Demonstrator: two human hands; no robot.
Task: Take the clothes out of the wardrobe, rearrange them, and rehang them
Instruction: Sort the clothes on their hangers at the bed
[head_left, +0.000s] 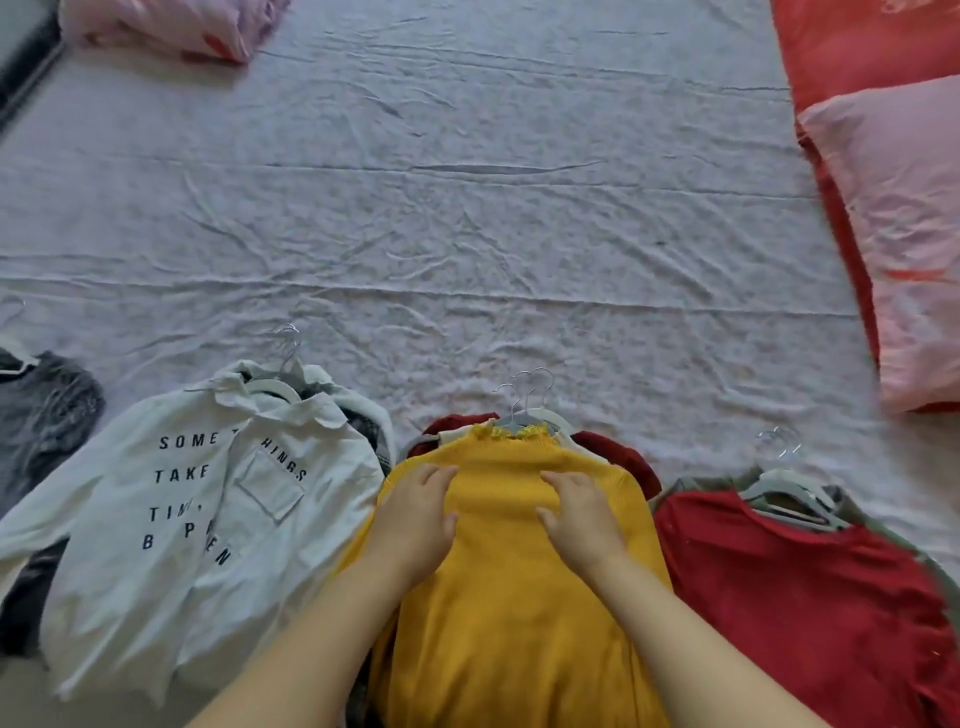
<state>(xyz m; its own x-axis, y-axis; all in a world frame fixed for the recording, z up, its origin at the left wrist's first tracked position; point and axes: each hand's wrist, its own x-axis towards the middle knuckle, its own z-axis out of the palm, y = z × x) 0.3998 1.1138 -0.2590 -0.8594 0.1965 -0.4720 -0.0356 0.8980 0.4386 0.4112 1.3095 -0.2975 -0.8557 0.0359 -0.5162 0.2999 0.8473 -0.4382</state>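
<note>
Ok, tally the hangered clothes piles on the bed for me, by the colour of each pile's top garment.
grey pile: 1
white pile: 1
yellow pile: 1
red pile: 1
Total: 4

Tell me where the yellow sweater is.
Head view, bottom centre: the yellow sweater lies on the sheet between the white shirt on the left and the red top on the right, under the left hand and right hand.

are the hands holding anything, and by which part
The left hand lies flat on the yellow sweater, upper chest, gripping nothing; right hand beside it has bent fingers, a pinch cannot be told.
</note>
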